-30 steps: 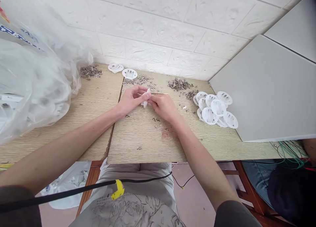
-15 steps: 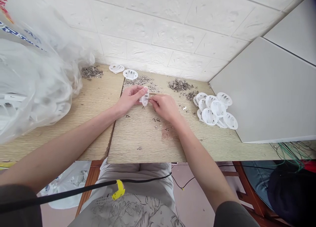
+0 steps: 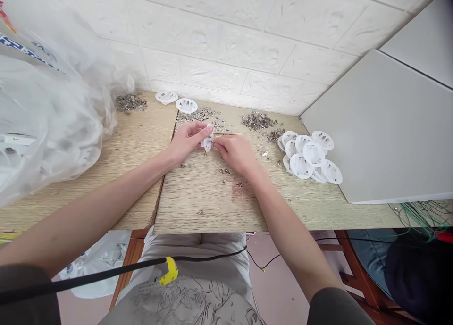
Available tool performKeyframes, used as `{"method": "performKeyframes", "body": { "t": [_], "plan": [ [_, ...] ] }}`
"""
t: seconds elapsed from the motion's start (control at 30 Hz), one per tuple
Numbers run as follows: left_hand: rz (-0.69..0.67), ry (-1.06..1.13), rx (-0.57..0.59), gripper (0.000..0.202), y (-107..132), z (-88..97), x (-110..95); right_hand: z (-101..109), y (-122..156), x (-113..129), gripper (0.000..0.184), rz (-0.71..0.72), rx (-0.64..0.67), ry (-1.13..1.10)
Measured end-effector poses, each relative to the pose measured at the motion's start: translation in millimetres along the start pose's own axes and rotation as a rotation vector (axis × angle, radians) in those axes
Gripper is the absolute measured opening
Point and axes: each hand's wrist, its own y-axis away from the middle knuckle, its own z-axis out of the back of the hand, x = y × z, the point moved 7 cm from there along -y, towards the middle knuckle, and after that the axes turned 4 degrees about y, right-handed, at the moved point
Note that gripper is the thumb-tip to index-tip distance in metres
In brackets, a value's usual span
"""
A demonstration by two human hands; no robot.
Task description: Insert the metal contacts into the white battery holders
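Observation:
My left hand [image 3: 187,141] grips a small white round plastic part [image 3: 207,141] on edge above the wooden tabletop [image 3: 208,197]. My right hand [image 3: 235,152] is closed in a pinch against the right side of that part; what its fingertips hold is too small to make out. A thin wooden stick [image 3: 230,134] lies on the table just behind my right hand. Loose small metal clips [image 3: 223,171] lie scattered under and near my hands.
A pile of white round parts [image 3: 311,157] sits to the right beside a grey box [image 3: 385,136]. Heaps of metal clips [image 3: 257,120] and two white parts [image 3: 186,105] lie by the wall. A big clear plastic bag [image 3: 46,103] fills the left.
The white part has turned in my left hand, from edge-on to showing more of its face. My right hand stays pinched against it; both hands remain in place.

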Motion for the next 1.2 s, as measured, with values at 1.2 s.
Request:
{"method": "performKeyframes", "body": {
  "t": [1.2],
  "plan": [
    [0.029,-0.119,-0.042,0.026,1.8,-1.5,-3.4,-3.7,-1.1,4.9,0.029,0.009,0.048,-0.026]
  ]
}}
